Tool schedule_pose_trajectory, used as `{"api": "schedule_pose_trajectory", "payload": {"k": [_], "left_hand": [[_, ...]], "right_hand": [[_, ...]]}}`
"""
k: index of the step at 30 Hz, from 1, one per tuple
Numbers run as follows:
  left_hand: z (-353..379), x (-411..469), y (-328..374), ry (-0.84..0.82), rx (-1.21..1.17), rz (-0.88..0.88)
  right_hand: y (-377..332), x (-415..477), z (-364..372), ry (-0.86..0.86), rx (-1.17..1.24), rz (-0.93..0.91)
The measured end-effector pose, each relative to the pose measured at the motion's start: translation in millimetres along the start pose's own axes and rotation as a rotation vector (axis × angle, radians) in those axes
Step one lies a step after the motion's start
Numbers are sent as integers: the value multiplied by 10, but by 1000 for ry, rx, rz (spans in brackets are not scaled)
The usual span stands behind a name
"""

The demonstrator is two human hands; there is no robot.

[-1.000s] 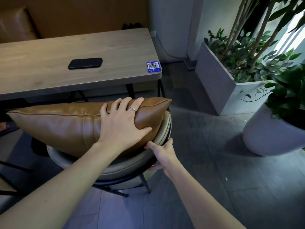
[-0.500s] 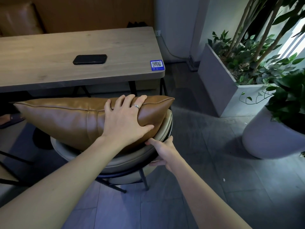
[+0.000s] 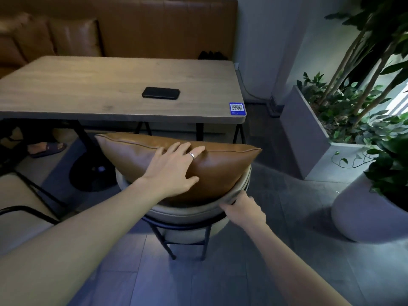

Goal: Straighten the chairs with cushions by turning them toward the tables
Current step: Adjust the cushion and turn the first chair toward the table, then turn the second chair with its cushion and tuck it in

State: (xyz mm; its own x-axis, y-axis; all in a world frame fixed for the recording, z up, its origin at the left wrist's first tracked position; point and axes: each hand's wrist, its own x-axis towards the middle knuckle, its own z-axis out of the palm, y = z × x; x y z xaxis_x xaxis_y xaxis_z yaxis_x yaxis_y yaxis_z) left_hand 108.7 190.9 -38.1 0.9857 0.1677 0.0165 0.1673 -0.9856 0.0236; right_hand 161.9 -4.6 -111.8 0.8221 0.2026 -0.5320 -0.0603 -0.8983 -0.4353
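Observation:
A beige padded chair [image 3: 187,214] with black metal legs stands in front of the wooden table [image 3: 106,85], its curved back toward me. A brown leather cushion [image 3: 223,168] leans upright inside the backrest. My left hand [image 3: 174,171], a ring on one finger, lies spread and flat against the cushion's near face. My right hand [image 3: 245,209] grips the right rim of the chair's backrest, fingers curled over the edge.
A black phone [image 3: 160,93] and a blue QR sticker [image 3: 237,108] are on the table. A brown bench [image 3: 154,29] runs behind it. Grey planters [image 3: 302,133] and a round pot [image 3: 362,215] stand at right. Another chair [image 3: 24,208] is at left; a sandalled foot [image 3: 47,147] shows under the table.
The chair and cushion have swung round and now sit squarer to the table. My view has lifted, showing the bench. Both hands stay on cushion and chair rim.

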Motion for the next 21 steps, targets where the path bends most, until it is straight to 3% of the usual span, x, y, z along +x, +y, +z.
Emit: {"api": "schedule_pose_trajectory", "payload": {"k": [7,21], "left_hand": [[-671,-578,-579,74,14,-66],[-2662,-2918,-2500,409,127,-253]], "right_hand": [[-836,-801,-367,171,-321,-157],[-3403,-3508,67,674,-501,-801]]}}
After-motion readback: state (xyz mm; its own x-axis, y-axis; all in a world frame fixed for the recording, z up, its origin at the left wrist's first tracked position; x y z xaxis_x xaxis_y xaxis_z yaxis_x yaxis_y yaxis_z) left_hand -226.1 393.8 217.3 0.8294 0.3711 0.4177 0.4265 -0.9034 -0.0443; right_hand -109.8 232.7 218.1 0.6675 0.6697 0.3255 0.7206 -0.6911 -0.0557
